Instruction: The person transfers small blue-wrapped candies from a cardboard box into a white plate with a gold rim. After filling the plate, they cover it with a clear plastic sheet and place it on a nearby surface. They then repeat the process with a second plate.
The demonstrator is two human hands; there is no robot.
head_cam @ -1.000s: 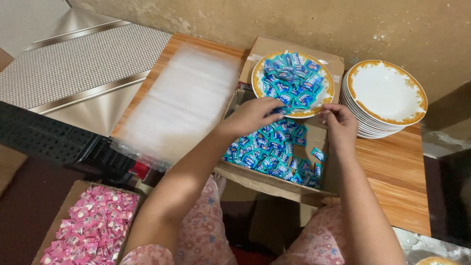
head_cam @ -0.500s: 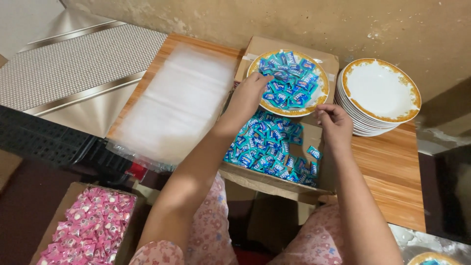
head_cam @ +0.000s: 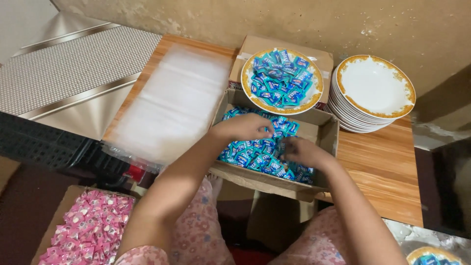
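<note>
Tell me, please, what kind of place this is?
Probably a home or small workshop where sweets are packed by hand: a cardboard box of blue wrapped candies, a stack of plates, and clear plastic bags on a wooden table.

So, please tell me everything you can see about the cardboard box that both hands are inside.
The cardboard box is plain brown, open at the top, its flaps folded out. It sits on the wooden table at the near edge, beside a clear plastic sheet stack. Inside lie many small blue candy packets. The left hand and right hand both reach into it, on the packets. A gold-rimmed plate of the same packets rests on its far flaps.
</note>
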